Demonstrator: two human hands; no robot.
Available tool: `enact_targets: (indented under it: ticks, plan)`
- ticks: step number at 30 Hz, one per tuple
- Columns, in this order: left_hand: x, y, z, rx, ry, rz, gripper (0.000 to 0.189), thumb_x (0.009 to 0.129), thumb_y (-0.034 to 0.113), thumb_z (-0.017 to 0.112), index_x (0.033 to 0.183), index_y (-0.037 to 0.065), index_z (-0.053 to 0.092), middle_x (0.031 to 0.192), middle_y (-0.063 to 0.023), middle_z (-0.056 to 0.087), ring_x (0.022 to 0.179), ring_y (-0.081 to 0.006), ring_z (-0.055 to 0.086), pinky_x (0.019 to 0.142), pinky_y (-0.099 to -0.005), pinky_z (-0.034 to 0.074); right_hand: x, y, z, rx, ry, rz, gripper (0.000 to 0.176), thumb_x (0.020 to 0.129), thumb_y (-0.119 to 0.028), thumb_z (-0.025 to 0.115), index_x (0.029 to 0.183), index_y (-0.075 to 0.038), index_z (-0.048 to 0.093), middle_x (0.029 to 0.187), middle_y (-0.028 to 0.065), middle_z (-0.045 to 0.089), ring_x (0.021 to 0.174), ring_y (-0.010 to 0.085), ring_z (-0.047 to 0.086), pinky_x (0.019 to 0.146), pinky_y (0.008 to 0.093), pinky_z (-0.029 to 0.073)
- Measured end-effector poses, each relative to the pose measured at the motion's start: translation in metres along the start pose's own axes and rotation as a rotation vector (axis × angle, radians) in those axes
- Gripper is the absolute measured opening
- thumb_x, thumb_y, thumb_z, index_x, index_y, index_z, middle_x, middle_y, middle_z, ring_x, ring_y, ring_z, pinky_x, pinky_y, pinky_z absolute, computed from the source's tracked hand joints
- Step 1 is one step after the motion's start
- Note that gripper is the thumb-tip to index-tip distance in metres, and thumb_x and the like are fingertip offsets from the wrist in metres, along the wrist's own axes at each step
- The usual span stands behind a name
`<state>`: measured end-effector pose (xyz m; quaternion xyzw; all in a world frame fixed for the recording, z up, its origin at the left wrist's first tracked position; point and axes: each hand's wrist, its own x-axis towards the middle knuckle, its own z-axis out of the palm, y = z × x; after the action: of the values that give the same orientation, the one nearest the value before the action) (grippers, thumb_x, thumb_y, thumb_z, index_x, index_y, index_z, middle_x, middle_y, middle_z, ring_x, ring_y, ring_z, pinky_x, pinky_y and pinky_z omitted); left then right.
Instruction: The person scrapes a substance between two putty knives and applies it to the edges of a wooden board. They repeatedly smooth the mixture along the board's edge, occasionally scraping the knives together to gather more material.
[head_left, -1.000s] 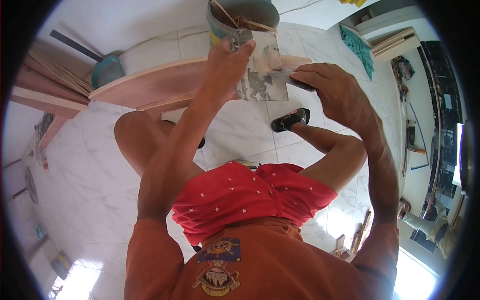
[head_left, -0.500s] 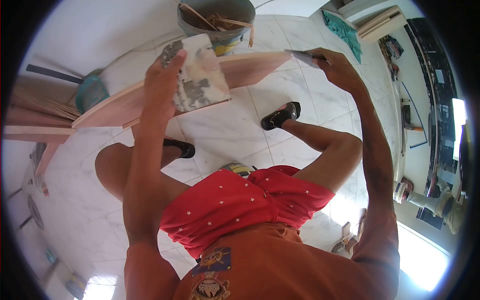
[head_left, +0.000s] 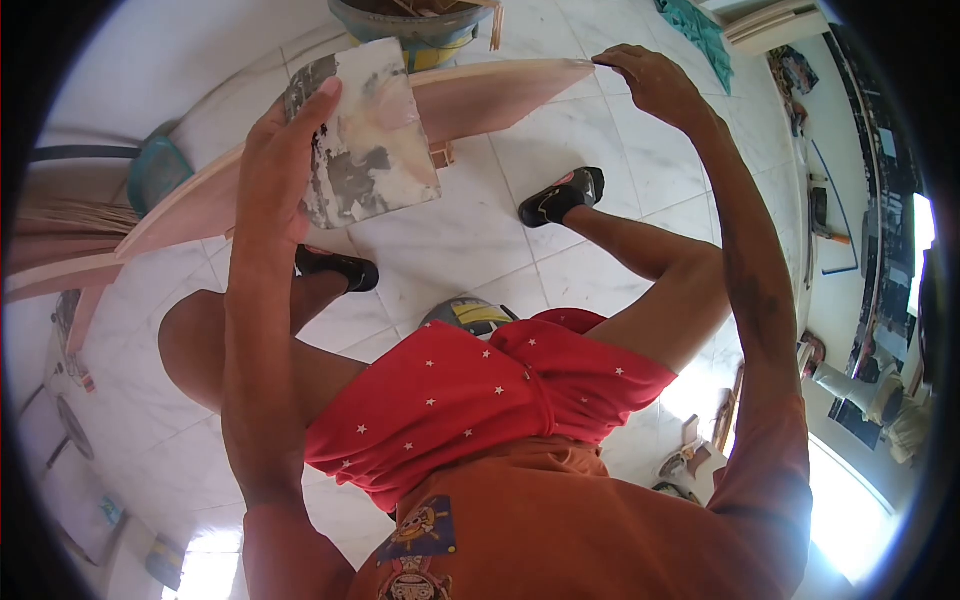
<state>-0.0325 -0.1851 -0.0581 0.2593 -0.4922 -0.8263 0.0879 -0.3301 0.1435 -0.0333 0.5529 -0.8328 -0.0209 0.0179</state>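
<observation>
My left hand [head_left: 275,165] is closed on a flat rectangular board [head_left: 385,135] smeared with white and grey putty, its thumb pressed over the face. My right hand [head_left: 655,85] grips a putty knife [head_left: 601,61], now seen almost edge-on and mostly hidden by the fingers. The blade is right at the far right end of a long wooden panel [head_left: 500,95]. This panel runs across in front of me, its pale top edge facing up, and passes behind the smeared board.
Beyond the panel stands a bucket [head_left: 425,40] with wood scraps. A green dustpan-like piece [head_left: 158,175] is at the left, near stacked wood [head_left: 70,235]. Between my feet sits a round container [head_left: 470,315]. Green cloth [head_left: 695,40] and tools line the right wall.
My right hand has moved up slightly and turned, so the knife's blade shows edge-on instead of flat. My left hand and the smeared board have shifted left and the view has tilted down.
</observation>
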Motion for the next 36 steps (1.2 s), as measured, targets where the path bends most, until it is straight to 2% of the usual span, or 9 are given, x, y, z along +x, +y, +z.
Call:
enact_targets:
  ticks: [7,11,16,20,23,28,36]
  plan:
    - [0.010,-0.006,-0.007,-0.031,-0.017,-0.035,0.041,0.097,0.030,0.070,0.122,-0.002,0.064,0.106,-0.0088,0.072,0.087,-0.0135,0.070,0.076,-0.0283,0.059,-0.002,-0.002,0.002,0.029,-0.041,0.035,0.028,0.098,-0.003,0.057,0.124,-0.008,0.067,0.120,0.0111,0.070,0.103,0.0335,0.068,0.088,0.0404,0.055]
    - [0.020,-0.008,-0.009,-0.030,0.042,-0.066,0.042,0.098,0.028,0.069,0.124,-0.004,0.061,0.108,-0.0099,0.071,0.089,-0.0153,0.071,0.077,-0.0295,0.060,-0.011,-0.007,0.005,-0.046,-0.028,0.034,0.035,0.094,0.002,0.057,0.125,-0.009,0.067,0.125,0.0104,0.069,0.111,0.0334,0.065,0.095,0.0414,0.053]
    - [0.047,-0.027,-0.027,-0.147,0.026,-0.071,0.041,0.098,0.024,0.068,0.124,-0.006,0.059,0.110,-0.0122,0.070,0.092,-0.0189,0.071,0.081,-0.0330,0.061,-0.028,-0.004,0.018,-0.078,0.051,-0.007,0.043,0.089,0.007,0.059,0.127,-0.011,0.066,0.129,0.0091,0.067,0.119,0.0325,0.061,0.103,0.0409,0.049]
    - [0.055,-0.035,-0.030,-0.179,0.071,-0.087,0.038,0.099,0.025,0.067,0.124,-0.003,0.061,0.110,-0.0118,0.071,0.092,-0.0204,0.073,0.081,-0.0321,0.063,-0.035,0.001,0.006,-0.085,0.057,-0.016,0.045,0.088,0.007,0.060,0.128,-0.013,0.066,0.128,0.0081,0.068,0.118,0.0319,0.062,0.102,0.0404,0.051]
    - [0.049,-0.031,-0.024,-0.174,0.046,-0.092,0.042,0.098,0.023,0.068,0.126,-0.007,0.058,0.113,-0.0144,0.069,0.097,-0.0213,0.072,0.083,-0.0350,0.062,-0.036,0.001,0.002,-0.026,0.113,0.030,0.045,0.088,0.007,0.060,0.127,-0.014,0.066,0.127,0.0077,0.068,0.117,0.0315,0.063,0.099,0.0406,0.053]
    - [0.037,-0.023,-0.011,-0.178,-0.002,-0.088,0.044,0.098,0.024,0.068,0.128,-0.006,0.056,0.114,-0.0149,0.069,0.096,-0.0216,0.072,0.083,-0.0361,0.063,-0.032,0.002,0.023,0.047,0.144,0.103,0.046,0.088,0.008,0.059,0.128,-0.015,0.066,0.125,0.0080,0.069,0.116,0.0314,0.064,0.098,0.0409,0.053]
    - [0.024,-0.015,-0.005,-0.198,-0.039,-0.096,0.044,0.099,0.026,0.066,0.128,-0.006,0.057,0.113,-0.0137,0.070,0.094,-0.0196,0.073,0.079,-0.0338,0.064,-0.036,0.012,0.011,-0.087,0.089,0.011,0.046,0.087,0.009,0.059,0.126,-0.013,0.066,0.124,0.0084,0.069,0.116,0.0313,0.063,0.099,0.0417,0.052]
